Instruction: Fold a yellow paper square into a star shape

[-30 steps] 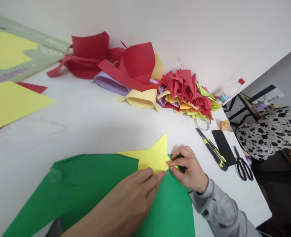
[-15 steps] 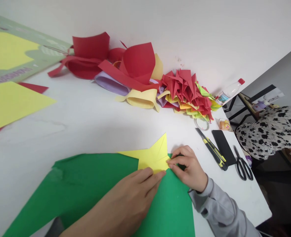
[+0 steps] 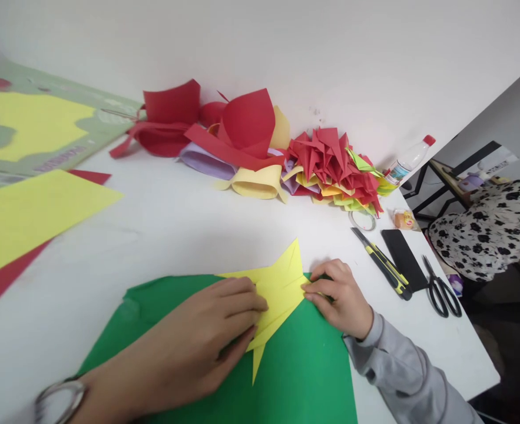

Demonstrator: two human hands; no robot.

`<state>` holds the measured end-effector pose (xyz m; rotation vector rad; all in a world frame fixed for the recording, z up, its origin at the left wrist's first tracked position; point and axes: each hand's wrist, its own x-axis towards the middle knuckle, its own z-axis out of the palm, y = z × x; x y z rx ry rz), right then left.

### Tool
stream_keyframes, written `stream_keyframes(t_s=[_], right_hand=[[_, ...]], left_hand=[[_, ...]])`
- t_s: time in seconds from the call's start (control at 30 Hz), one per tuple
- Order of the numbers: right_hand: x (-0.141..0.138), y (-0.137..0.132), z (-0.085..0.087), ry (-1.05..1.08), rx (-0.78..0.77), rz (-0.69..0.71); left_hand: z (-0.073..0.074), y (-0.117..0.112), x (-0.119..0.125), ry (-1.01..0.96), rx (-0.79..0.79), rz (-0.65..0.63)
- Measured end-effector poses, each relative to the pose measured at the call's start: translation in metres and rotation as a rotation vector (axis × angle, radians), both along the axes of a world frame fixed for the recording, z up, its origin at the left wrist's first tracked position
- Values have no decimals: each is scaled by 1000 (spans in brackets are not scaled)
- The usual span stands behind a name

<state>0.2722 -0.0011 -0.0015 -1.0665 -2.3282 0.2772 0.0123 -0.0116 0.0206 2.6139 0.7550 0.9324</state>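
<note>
A folded piece of yellow paper [image 3: 280,288] with pointed ends lies over a large green sheet of paper [image 3: 304,365]. My left hand [image 3: 218,335], a watch on its wrist, has its bent fingers closed on the left side of the yellow paper and hides part of it. From the right, my right hand [image 3: 341,297] pinches the paper's right point between thumb and fingers. One narrow yellow point sticks out downward over the green sheet.
Red paper shapes [image 3: 248,126] and a folded paper stack [image 3: 325,159] line the wall. To the right lie a box cutter [image 3: 381,262], black scissors [image 3: 440,288], a tape roll [image 3: 361,221] and a bottle [image 3: 407,159]. Yellow sheets [image 3: 43,215] lie left. A person in patterned clothing [image 3: 489,229] is beyond.
My left hand has shifted left and up from the yellow paper's lower edge, uncovering its lower part and a downward point. My right hand keeps its pinch. The view has shifted slightly.
</note>
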Motion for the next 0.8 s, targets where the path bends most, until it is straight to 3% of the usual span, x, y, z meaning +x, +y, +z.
stream_keyframes(t_s=[0.27,0.57,0.8], right_hand=[[-14,-12,8,-104,225,151],[-27,-27,8,-234,105,198],[-25,-25,12,-80,79,245]], left_hand=[[-2,0,-2,59,-45,-65],[-5,-2,-5,93,32,-65],[-1,-6,0,101,-15,-62]])
